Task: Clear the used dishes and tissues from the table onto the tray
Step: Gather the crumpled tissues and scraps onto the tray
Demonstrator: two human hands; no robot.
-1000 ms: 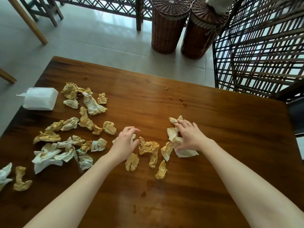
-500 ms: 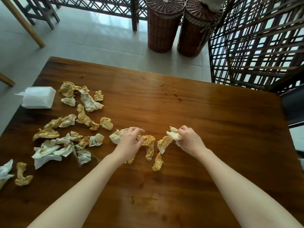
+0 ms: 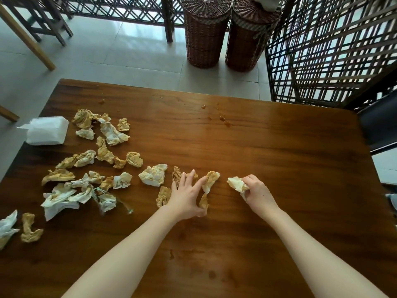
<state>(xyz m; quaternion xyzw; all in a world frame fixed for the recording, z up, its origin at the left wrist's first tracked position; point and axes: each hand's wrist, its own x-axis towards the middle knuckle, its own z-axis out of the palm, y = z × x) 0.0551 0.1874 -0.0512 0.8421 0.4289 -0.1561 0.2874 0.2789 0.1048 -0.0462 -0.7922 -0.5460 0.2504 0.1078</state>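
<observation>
Judging by the mess, most of the clearing is left; neither tray nor dishes are in view. The right hand (image 3: pixel 257 193) clenches one stained wad (image 3: pixel 236 183), far right of the tissue pack (image 3: pixel 46 131). The left hand (image 3: pixel 187 196), fingers spread and unclosed, rests on loose tissues (image 3: pixel 211 179) between wad and pack. Many soiled tissues (image 3: pixel 107 134) litter the table (image 3: pixel 290 168) beside the pack.

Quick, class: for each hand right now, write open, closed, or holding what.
Left hand: open, fingers spread over stained tissues.
Right hand: closed round a crumpled tissue.
</observation>
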